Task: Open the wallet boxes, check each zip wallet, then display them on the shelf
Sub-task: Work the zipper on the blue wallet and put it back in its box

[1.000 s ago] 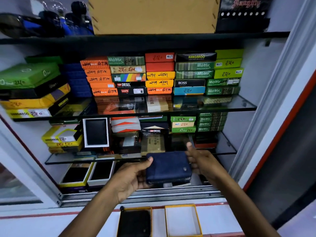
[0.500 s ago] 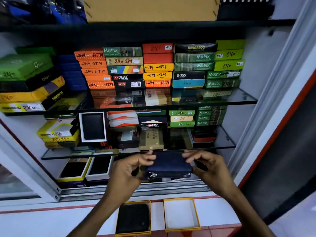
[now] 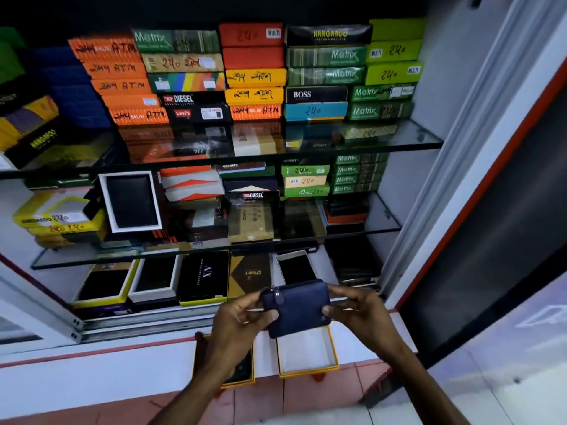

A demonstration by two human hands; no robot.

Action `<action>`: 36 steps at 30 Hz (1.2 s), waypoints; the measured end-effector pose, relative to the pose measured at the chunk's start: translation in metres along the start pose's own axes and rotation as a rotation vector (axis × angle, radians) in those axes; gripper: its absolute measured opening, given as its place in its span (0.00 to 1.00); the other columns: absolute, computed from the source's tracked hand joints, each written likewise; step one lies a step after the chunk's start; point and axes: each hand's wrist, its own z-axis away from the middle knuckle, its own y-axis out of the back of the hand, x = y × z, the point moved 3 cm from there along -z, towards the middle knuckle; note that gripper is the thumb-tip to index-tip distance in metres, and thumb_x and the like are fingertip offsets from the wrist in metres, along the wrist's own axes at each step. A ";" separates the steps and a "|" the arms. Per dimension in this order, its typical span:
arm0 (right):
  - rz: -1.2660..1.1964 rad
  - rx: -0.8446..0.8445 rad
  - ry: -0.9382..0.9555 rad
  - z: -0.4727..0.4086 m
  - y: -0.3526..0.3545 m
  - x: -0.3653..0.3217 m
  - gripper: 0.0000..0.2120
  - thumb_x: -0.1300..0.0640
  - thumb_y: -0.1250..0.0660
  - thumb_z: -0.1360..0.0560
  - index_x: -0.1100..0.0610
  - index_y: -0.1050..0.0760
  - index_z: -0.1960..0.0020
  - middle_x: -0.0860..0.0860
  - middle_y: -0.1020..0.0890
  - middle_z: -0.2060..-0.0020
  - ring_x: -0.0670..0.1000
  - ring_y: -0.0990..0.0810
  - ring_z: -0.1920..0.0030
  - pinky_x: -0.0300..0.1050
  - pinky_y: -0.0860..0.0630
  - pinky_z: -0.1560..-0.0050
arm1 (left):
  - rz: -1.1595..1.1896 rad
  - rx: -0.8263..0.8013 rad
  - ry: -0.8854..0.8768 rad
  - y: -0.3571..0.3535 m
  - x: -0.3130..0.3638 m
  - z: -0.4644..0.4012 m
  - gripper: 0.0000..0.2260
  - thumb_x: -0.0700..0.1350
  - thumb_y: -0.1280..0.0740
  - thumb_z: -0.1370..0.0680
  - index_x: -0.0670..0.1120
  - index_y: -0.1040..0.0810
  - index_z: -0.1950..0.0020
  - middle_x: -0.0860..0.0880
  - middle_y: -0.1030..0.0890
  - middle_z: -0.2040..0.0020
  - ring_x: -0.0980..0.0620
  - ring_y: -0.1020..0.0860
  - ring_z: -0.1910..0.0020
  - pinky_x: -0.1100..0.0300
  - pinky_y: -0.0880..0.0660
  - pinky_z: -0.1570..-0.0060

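Observation:
A navy blue zip wallet [image 3: 299,308] hangs above the counter, held between both hands, its zipper pull at the upper left corner. My left hand [image 3: 239,325] grips its left side and my right hand [image 3: 357,314] pinches its right edge. Directly below it lies an open yellow-rimmed box [image 3: 308,354] with a bare white inside. A second yellow-rimmed box [image 3: 242,371] with a dark wallet in it lies to the left, mostly hidden by my left wrist.
The cabinet behind has glass shelves [image 3: 399,142] packed with stacked wallet boxes. The bottom shelf holds open boxes with dark wallets [image 3: 153,279] and an AX box [image 3: 205,277]. A metal sliding-door track [image 3: 138,323] runs along the front. A door frame [image 3: 460,148] stands at right.
The wallet came down and toward me, from the shelf front to above the white box, and turned so its zipper pull is at the upper left. The view tilted downward.

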 end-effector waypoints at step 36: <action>-0.147 0.130 -0.247 -0.020 0.006 -0.018 0.05 0.65 0.27 0.28 0.58 0.15 0.53 0.57 0.14 0.61 0.52 0.17 0.62 0.46 0.20 0.61 | -0.026 0.211 0.077 0.006 0.027 -0.013 0.09 0.36 0.28 0.28 0.48 0.16 0.52 0.49 0.14 0.55 0.52 0.16 0.54 0.55 0.19 0.55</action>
